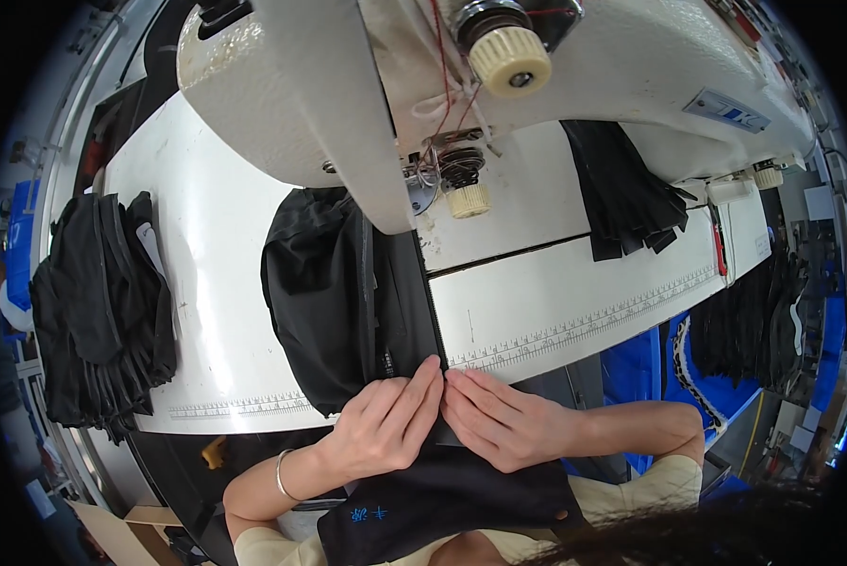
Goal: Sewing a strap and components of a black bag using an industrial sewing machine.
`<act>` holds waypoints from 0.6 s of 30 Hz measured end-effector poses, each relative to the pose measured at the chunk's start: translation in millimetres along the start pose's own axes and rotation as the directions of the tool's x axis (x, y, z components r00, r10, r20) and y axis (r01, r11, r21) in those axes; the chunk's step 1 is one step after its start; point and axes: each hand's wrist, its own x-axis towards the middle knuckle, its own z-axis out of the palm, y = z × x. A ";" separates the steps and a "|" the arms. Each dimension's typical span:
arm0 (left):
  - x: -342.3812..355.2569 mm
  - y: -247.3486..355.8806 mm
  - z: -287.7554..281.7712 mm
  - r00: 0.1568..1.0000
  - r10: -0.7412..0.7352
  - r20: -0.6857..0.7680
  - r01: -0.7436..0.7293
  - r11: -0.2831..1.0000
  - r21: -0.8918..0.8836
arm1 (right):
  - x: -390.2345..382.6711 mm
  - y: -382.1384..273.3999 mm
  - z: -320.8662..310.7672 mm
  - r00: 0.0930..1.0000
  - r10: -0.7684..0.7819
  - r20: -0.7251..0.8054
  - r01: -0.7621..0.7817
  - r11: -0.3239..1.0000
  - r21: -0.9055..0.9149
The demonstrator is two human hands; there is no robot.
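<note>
A black fabric piece (315, 292) lies on the white sewing table (220, 245), partly under the head of the sewing machine (282, 85). Along its right side runs a straight edge that looks like a zipper (434, 316). My left hand (385, 422) pinches this edge near the table's front, fingertips pressed together. Right beside it, my right hand (505, 422) pinches the same edge, its fingertips almost touching the left ones. Both hands are closed, and the bit of fabric between the fingers is mostly hidden. The machine's needle area is blocked by its head.
Folded black fabric pieces (102, 302) are piled at the left table edge. Black strips (621, 189) lie under the machine arm at right, near a red-handled tool (719, 247). More black pieces (749, 325) hang beyond the right edge, by blue bins (636, 368). A ruler scale (574, 330) lines the front.
</note>
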 end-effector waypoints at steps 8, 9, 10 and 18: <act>2.5 -3.2 -1.0 0.999 -0.035 0.034 0.037 0.998 -0.060 | 1.6 4.3 -3.6 0.999 -0.030 0.023 0.030 0.999 0.025; 2.7 -3.0 -0.9 0.999 -0.030 0.036 0.031 0.998 -0.054 | 1.8 3.8 -4.1 0.999 -0.021 0.031 0.020 0.999 0.039; 2.9 -3.1 -0.9 0.999 -0.024 0.038 0.026 0.999 -0.048 | 2.2 3.6 -4.7 0.999 -0.013 0.040 0.011 0.998 0.054; 8.4 -29.7 2.6 0.996 -0.053 0.074 0.065 0.984 -0.166 | 16.3 31.7 -5.1 0.996 -0.057 0.066 0.053 0.997 0.060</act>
